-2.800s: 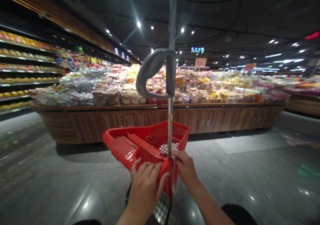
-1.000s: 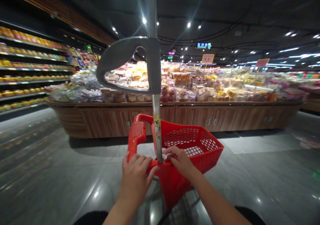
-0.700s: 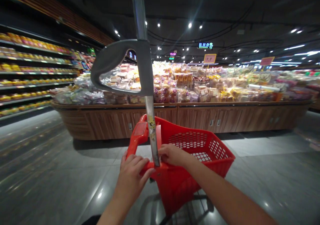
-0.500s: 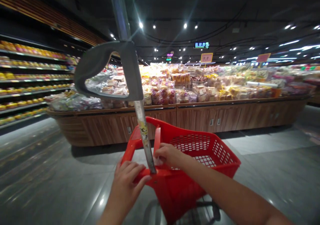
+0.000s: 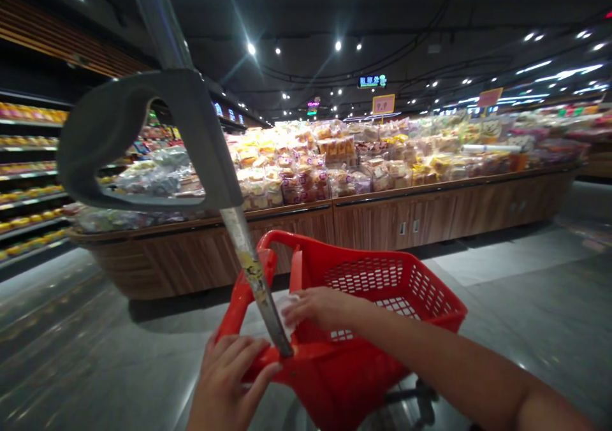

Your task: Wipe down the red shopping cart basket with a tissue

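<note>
My left hand (image 5: 229,377) is wrapped over the near bar of the red shopping cart's handle (image 5: 238,306), thumb on its near side. My right hand (image 5: 322,308) reaches across the cart, just behind the pole's foot, and its fingers are closed on a thin white tissue (image 5: 283,302). Part of the tissue is hidden by the pole and fingers. The red basket (image 5: 329,370) has slotted walls, and nothing shows on its visible floor. A worn metal pole (image 5: 261,284) rises from the handle and carries a dark grey loop-shaped grip (image 5: 213,147).
Beyond the cart runs a long wooden display stand (image 5: 287,227) heaped with bagged baked goods (image 5: 306,179). Refrigerated-looking shelves (image 5: 33,176) line the left side. Price signs (image 5: 383,104) stand above the goods. Grey shiny floor (image 5: 507,329) extends around the cart.
My right hand has shifted slightly left along the cart, and more of the white tissue shows. The pole and grip now appear farther left and more tilted. My left hand stays on the handle.
</note>
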`<state>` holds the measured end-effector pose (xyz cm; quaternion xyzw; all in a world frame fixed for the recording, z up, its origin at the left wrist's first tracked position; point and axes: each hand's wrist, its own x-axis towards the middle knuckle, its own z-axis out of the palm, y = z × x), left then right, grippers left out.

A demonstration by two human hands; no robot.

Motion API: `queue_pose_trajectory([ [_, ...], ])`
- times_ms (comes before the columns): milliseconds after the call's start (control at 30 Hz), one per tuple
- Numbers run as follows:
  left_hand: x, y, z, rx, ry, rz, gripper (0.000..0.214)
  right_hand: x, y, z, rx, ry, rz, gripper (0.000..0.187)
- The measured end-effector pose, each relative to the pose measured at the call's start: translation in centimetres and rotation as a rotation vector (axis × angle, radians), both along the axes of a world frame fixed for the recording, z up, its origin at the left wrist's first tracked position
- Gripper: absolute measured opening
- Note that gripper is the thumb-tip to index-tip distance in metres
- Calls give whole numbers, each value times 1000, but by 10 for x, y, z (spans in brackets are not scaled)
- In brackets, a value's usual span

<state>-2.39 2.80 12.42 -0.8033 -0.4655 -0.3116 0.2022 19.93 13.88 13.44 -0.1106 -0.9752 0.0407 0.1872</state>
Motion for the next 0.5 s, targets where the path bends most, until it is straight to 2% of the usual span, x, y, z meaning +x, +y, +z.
queue_pose_trajectory([
  [67, -1, 0, 0, 6, 15, -10, 29, 7, -3, -6, 89, -35, 104, 34],
  [100, -2, 0, 0, 6, 20, -13, 29, 11, -2, -8, 132, -31, 102, 34],
  [233, -3, 1, 0, 10, 24, -21, 28, 15, 14, -10, 182, 13, -113, 34],
  [300, -3, 1, -1, 10, 23, -15, 29, 13, 19, -10, 162, 20, -166, 35],
  [333, -3, 0, -1, 9, 23, -12, 29, 11, 19, -11, 149, 17, -149, 36],
  [467, -3, -1, -2, 8, 30, -10, 29, 7, 10, -14, 104, -1, 65, 38],
  [500, -3, -1, -2, 10, 34, -13, 29, 7, 11, -15, 96, 7, 77, 39],
])
